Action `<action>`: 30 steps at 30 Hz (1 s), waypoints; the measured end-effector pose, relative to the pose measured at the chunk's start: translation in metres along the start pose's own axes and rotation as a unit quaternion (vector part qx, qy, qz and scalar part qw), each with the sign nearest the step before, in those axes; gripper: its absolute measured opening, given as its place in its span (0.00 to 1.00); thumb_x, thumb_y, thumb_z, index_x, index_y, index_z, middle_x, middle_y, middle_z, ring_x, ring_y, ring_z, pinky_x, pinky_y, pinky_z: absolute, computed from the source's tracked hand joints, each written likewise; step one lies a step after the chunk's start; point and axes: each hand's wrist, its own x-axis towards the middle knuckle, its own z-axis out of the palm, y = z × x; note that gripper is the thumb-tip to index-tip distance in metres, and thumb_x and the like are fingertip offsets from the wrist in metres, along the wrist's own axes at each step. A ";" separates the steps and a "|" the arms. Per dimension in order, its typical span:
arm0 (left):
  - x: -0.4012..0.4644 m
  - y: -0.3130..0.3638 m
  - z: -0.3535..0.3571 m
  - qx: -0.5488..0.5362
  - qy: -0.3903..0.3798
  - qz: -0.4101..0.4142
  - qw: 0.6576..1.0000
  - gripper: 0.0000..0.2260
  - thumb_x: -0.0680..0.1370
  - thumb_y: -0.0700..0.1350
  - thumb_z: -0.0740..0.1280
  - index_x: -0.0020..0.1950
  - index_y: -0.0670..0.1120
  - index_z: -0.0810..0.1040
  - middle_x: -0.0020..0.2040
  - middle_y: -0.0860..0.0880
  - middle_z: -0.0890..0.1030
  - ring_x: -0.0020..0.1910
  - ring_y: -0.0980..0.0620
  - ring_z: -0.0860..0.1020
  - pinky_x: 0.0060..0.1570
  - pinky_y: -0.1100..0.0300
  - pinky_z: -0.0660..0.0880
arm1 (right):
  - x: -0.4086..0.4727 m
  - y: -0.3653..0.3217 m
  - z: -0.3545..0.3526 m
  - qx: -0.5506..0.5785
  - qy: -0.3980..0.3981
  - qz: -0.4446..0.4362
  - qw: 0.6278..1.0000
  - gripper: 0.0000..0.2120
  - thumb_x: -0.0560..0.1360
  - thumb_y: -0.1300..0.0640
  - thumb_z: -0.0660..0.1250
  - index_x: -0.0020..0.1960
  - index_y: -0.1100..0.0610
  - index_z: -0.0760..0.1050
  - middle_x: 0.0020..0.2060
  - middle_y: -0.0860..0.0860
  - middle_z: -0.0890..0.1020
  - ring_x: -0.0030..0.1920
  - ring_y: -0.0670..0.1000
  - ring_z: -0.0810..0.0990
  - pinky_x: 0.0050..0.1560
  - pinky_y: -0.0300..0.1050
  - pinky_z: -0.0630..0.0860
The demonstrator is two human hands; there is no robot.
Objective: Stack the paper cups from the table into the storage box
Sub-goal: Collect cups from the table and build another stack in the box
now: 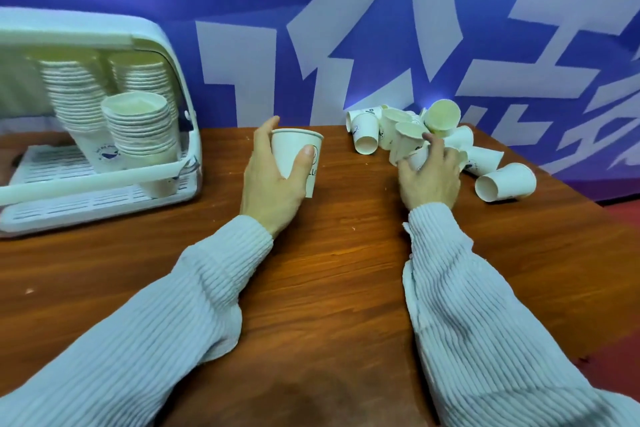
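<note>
**L hand holds one cup, R hand in the pile**

L hand grips an upright paper cup mid-table, thumb curled across its front, fingers round the back; cup mouth up, base at or just above the wood, can't tell which. R hand reaches into the loose cup pile at the far right, fingers curled round a cup lying there; grip partly hidden by the knuckles.

Pile sits vs. the blue-and-white backdrop, most cups on their sides, mouths facing various ways. One stray cup lies on its side just right of the pile, near the table's right edge.

Storage box stands at far left, open front facing the table, w/ three nested cup stacks inside, leaning. Its front rail crosses low in front of the stacks.

Table: bare wood btw. box and L hand, and a wide bare stretch btw. the two sleeves toward the near edge.
</note>
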 end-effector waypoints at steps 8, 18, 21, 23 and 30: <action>0.038 0.019 -0.112 -0.057 0.225 0.095 0.968 0.28 0.72 0.57 0.75 0.63 0.47 0.67 0.58 0.49 0.75 0.56 0.50 0.78 0.53 0.65 0.75 | -0.048 -0.148 0.017 0.397 -0.133 -0.190 0.888 0.08 0.76 0.54 0.76 0.39 0.48 0.80 0.52 0.47 0.80 0.53 0.36 0.79 0.56 0.42 0.78; 0.069 0.015 -0.194 -0.083 0.386 0.081 0.915 0.23 0.74 0.53 0.77 0.59 0.47 0.69 0.53 0.57 0.73 0.50 0.61 0.76 0.53 0.66 0.75 | -0.063 -0.287 0.064 0.186 -0.242 -0.437 0.846 0.14 0.81 0.45 0.68 0.50 0.55 0.84 0.61 0.51 0.78 0.59 0.54 0.78 0.62 0.57 0.75; 0.073 0.004 -0.196 -0.060 0.386 0.071 0.918 0.24 0.73 0.55 0.76 0.61 0.50 0.69 0.58 0.52 0.73 0.58 0.55 0.75 0.60 0.62 0.73 | -0.065 -0.294 0.073 0.080 -0.293 -0.470 0.829 0.18 0.82 0.40 0.61 0.46 0.53 0.79 0.58 0.53 0.77 0.58 0.56 0.77 0.61 0.57 0.74; 0.074 -0.002 -0.197 -0.052 0.379 0.069 0.921 0.25 0.73 0.56 0.76 0.65 0.52 0.69 0.63 0.51 0.72 0.62 0.55 0.73 0.64 0.64 0.71 | -0.071 -0.291 0.081 0.024 -0.317 -0.477 0.819 0.20 0.82 0.36 0.59 0.48 0.52 0.76 0.60 0.54 0.76 0.60 0.56 0.76 0.62 0.56 0.74; 0.080 -0.019 -0.202 -0.053 0.334 0.076 0.938 0.17 0.71 0.61 0.77 0.54 0.58 0.77 0.65 0.50 0.76 0.61 0.50 0.80 0.60 0.47 0.79 | -0.099 -0.273 0.097 0.133 -0.338 -0.394 0.844 0.15 0.75 0.40 0.72 0.52 0.46 0.71 0.54 0.48 0.78 0.52 0.54 0.80 0.55 0.53 0.77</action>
